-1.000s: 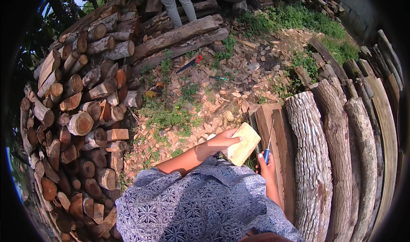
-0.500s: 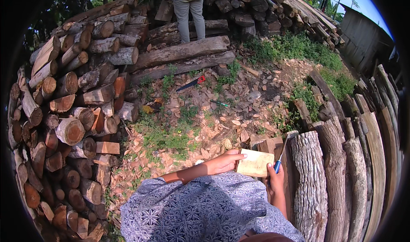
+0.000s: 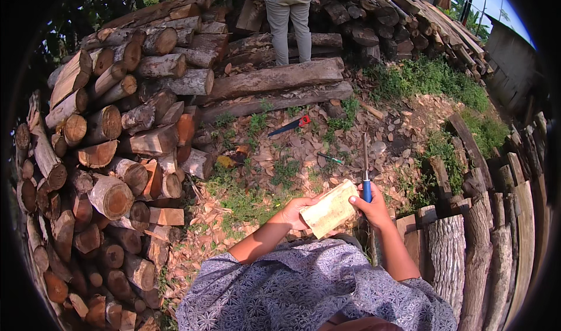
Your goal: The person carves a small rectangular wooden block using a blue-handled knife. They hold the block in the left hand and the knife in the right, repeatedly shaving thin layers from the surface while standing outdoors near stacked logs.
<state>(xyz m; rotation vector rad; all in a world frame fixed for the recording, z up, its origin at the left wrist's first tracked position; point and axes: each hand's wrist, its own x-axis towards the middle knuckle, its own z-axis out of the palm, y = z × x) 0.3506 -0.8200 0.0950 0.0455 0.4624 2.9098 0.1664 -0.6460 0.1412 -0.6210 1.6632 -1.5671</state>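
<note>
A pale, flat block of wood (image 3: 328, 209) is tilted in front of my body. My left hand (image 3: 298, 213) is closed on its left side, with the fingers partly hidden beneath it. My right hand (image 3: 374, 207) is wrapped round a blue-handled tool (image 3: 366, 190) with a long slim metal shaft pointing up and away. Whether it is a screwdriver or a narrow chisel, I cannot tell. My right thumb also presses on the block's right edge.
A red-handled saw (image 3: 290, 124) and a green slim tool (image 3: 330, 158) lie on the leafy ground. Stacked logs (image 3: 111, 196) rise on the left. Upright timbers (image 3: 447, 246) stand at right. Beyond two long logs (image 3: 274, 76), a person (image 3: 289, 24) stands.
Both hands have risen and moved forward with the block, which is now more tilted. The blue-handled tool now points nearly straight away. The view has shifted, moving the surroundings rightward.
</note>
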